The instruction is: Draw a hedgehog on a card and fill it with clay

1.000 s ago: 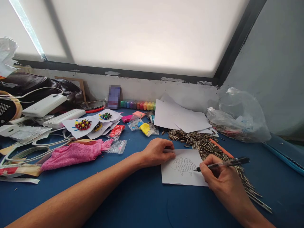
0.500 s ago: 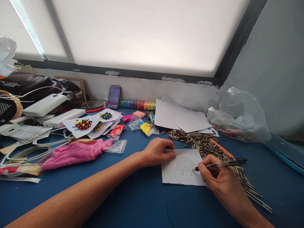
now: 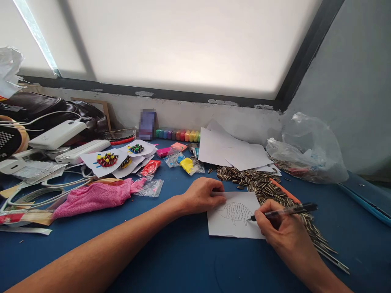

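Observation:
A white sheet of paper (image 3: 220,226) lies on the blue tabletop, with a line drawing (image 3: 240,212) of a rounded animal whose body is filled with small marks and has short legs. My left hand (image 3: 204,195) rests at the sheet's upper left edge, fingers curled and thumb pressing on it. In my right hand (image 3: 279,226) is a black pen (image 3: 291,209), gripped between thumb and fingers. Its tip meets the paper near the drawing's lower right side. Part of the sheet's right edge is hidden behind the right hand.
Striped sunflower seeds (image 3: 264,185) are heaped behind and right of the sheet. More white paper (image 3: 232,148) and a plastic bag (image 3: 311,158) lie farther back. Leftward are clay packets (image 3: 187,165), seed-decorated papers (image 3: 106,160), a pink cloth (image 3: 94,197) and white power banks (image 3: 58,134).

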Tool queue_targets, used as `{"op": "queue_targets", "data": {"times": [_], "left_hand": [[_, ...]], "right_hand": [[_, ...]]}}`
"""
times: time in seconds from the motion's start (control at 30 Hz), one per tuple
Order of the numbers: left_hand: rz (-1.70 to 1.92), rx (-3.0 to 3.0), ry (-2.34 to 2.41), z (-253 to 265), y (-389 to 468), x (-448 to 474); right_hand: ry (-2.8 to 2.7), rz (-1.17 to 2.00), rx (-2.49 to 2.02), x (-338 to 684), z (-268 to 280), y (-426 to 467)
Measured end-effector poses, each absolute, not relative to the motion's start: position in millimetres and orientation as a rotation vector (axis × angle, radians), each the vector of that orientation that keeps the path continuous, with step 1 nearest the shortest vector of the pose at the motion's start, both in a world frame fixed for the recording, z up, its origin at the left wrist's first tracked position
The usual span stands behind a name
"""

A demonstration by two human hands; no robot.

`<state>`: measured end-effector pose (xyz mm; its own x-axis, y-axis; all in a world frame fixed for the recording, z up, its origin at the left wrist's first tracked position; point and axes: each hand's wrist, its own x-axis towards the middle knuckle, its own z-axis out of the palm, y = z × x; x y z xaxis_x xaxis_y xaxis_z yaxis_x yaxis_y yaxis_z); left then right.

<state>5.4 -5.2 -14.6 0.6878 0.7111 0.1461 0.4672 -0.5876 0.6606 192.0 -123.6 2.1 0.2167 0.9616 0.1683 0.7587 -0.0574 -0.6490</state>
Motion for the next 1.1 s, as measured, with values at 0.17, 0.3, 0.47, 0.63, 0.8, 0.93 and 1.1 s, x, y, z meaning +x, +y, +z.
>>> {"op": "queue_targets", "data": {"times": [0.17, 0.3, 0.47, 0.63, 0.8, 0.93, 1.1], "left_hand": [[0.535, 2.306, 0.901, -14.3, -4.8, 5.4], [0.521, 2.305, 0.906, -12.8, -5.6, 4.6], [0.521, 2.309, 0.905, -12.3, -6.6, 3.8], [0.519, 2.3, 0.904, -11.8, -6.8, 4.4], [0.52, 2.295, 0.915, -11.9, -6.9, 4.3], [0.522, 2.304, 0.902, -12.9, -6.2, 4.0], [0.524, 2.314, 0.9, -13.0, -5.9, 4.3]], "right_hand": [[-1.59, 0.398, -1.869, 190.6, 4.1, -122.7], [-1.566, 0.429, -1.861, 191.0, 5.8, -121.5], [-1.506, 0.434, -1.865, 191.9, 11.1, -121.3], [-1.493, 0.346, -1.886, 194.2, 14.7, -120.8], [-1.538, 0.357, -1.892, 195.6, 11.5, -121.0], [-1.554, 0.349, -1.898, 195.3, 7.2, -121.1], [-1.575, 0.329, -1.884, 195.6, 4.3, -119.4]]}}
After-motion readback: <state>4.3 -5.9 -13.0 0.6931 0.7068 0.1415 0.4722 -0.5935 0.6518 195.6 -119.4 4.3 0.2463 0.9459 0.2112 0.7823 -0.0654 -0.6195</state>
